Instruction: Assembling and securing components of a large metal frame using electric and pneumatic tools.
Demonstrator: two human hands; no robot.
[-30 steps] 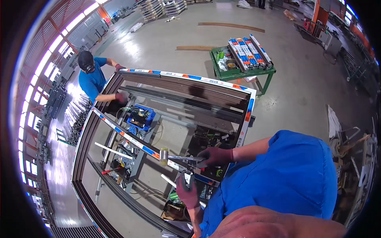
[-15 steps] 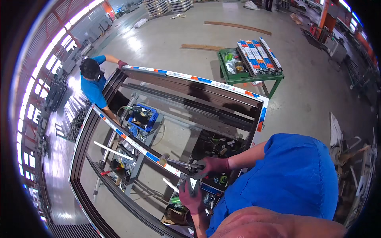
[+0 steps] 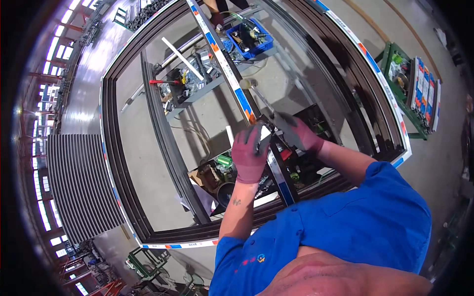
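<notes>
My left hand (image 3: 251, 153), in a maroon glove with grey fingers, is closed on a small white-faced piece (image 3: 265, 132) at the middle bar (image 3: 229, 74) of a large dark metal frame. The bar carries a white, blue and orange protective strip. Just right of it, my right hand (image 3: 298, 133), gloved alike, is wrapped round the handle of a mallet (image 3: 261, 98). Its pale round head (image 3: 248, 84) points away from me over the frame opening. The fingers partly hide the small piece and the grip.
Below the frame, a blue bin (image 3: 254, 42) of tools and trays of small parts (image 3: 217, 175) stand on a bench. A red-handled tool (image 3: 163, 82) lies left. A green cart (image 3: 410, 116) with wrapped profiles stands right. Another person's gloved hand (image 3: 216, 18) is at the far end.
The view has turned, so the frame now fills the middle and the co-worker is mostly out of the picture. Both my hands still hold the small piece and the mallet at the bar.
</notes>
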